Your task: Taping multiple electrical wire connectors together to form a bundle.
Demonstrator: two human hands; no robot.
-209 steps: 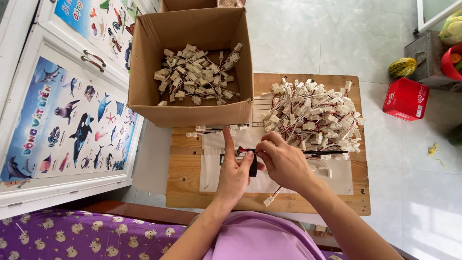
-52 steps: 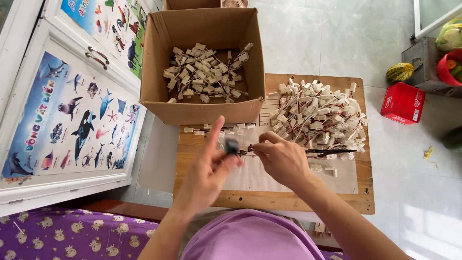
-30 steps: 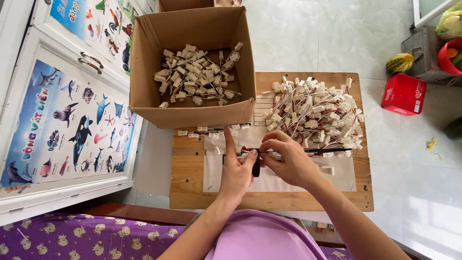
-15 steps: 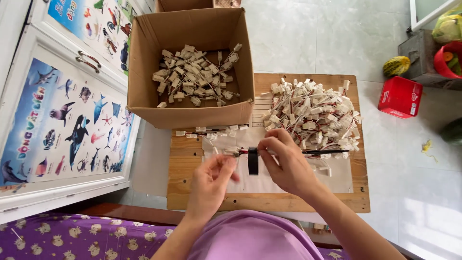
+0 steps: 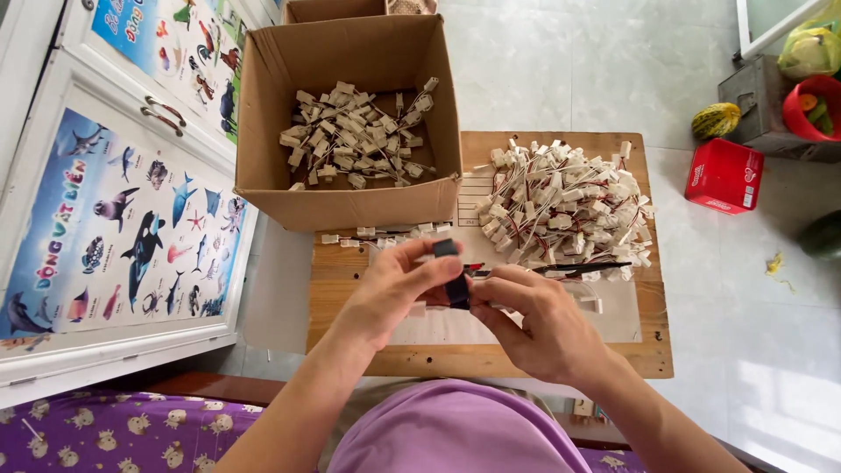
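We see a brown cardboard box (image 5: 350,188) at the worktop's left corner, a red carton (image 5: 724,175) on the floor, and colourful animal posters (image 5: 123,228) at left.

hands: 2 | cardboard box (image 5: 350,188): 1, left of connector pile (image 5: 565,201): 1 | red box (image 5: 724,175): 1 | posters: 2

The left hand (image 5: 390,293) and right hand (image 5: 543,320) close around a small black piece (image 5: 454,280), and their fingers cover most of it, so its shape cannot be told. What the right hand's fingers pinch below it is hidden too. A second cardboard box (image 5: 337,9) at the far side is cut off by the top edge. The green bag (image 5: 810,48) at the far right runs out of the picture. The dark round thing (image 5: 823,235) at the right edge is cut off and cannot be identified. The wired plugs in the pile (image 5: 569,206) are too small to tell apart.
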